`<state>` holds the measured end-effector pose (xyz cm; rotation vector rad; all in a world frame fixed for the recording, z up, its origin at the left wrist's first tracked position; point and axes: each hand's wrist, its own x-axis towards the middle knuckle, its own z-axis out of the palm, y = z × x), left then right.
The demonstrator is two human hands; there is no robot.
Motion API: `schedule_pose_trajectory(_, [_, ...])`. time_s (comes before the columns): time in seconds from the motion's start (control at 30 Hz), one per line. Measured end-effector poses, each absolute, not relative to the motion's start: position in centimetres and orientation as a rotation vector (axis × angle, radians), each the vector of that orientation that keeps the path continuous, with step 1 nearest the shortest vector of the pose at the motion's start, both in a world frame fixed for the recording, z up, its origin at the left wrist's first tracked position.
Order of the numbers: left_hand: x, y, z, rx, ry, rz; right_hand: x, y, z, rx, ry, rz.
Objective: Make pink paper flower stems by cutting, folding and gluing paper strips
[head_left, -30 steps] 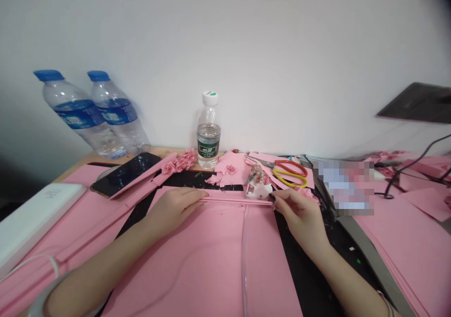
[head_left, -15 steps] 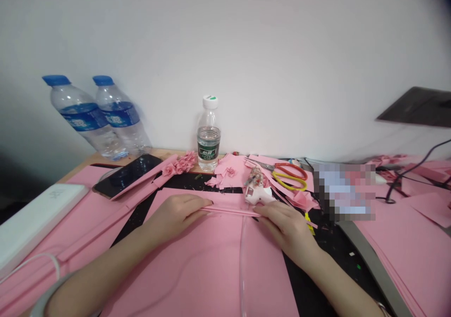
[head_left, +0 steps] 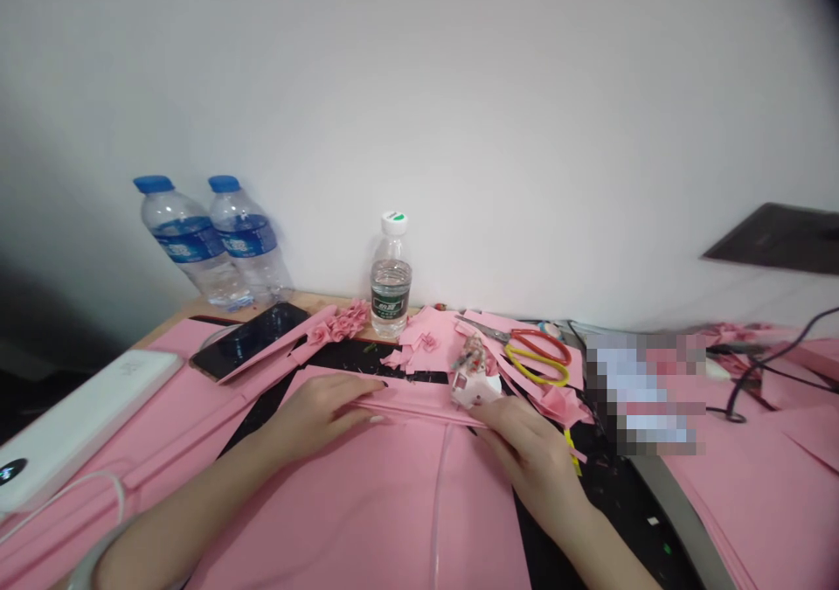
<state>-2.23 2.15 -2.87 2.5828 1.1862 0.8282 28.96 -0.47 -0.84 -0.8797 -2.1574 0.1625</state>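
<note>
A narrow folded strip of pink paper [head_left: 423, 413] runs sideways between my two hands, above a large pink sheet [head_left: 367, 511]. My left hand [head_left: 324, 411] grips the strip's left end, fingers on its far side and thumb on the near side. At the right end, my right hand [head_left: 528, 454] is closed on the strip, its fingertips partly hidden. A white glue gun [head_left: 475, 389] lies just beyond my right fingers, touching or very near them. Its clear cord [head_left: 438, 503] crosses the large sheet toward me.
Scissors [head_left: 534, 354], pink paper scraps and a small water bottle [head_left: 391, 288] stand or lie behind my hands. To the left are a phone [head_left: 253, 341], a white power bank [head_left: 92, 428] and two larger bottles [head_left: 190, 245]. Pink sheets [head_left: 766, 494] are stacked at right.
The view has tilted up slightly, so things sit lower. My left thumb has moved apart from the fingers, and the strip looks wider, less tightly pressed. Both hands stay at its ends.
</note>
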Motion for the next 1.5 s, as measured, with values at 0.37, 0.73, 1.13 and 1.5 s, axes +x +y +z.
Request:
schedule_pose_trajectory(0.37, [-0.5, 1.1, -2.5, 2.817, 0.959, 1.093, 29.8, -0.2, -0.3, -0.921, -2.150, 0.308])
schedule_pose_trajectory(0.73, [0.0, 0.6, -2.9, 2.839, 1.052, 0.725, 29.2, -0.5, -0.5, -0.982, -2.237, 0.404])
schedule_pose_trajectory(1.13, [1.2, -0.6, -3.6, 2.977, 1.141, 0.398, 27.9, -1.6, -0.6, -1.309, -2.613, 0.601])
schedule_pose_trajectory(1.5, [1.3, -0.9, -4.4, 2.998, 1.094, 0.313, 27.8, -1.8, -1.1, -1.129, -2.720, 0.392])
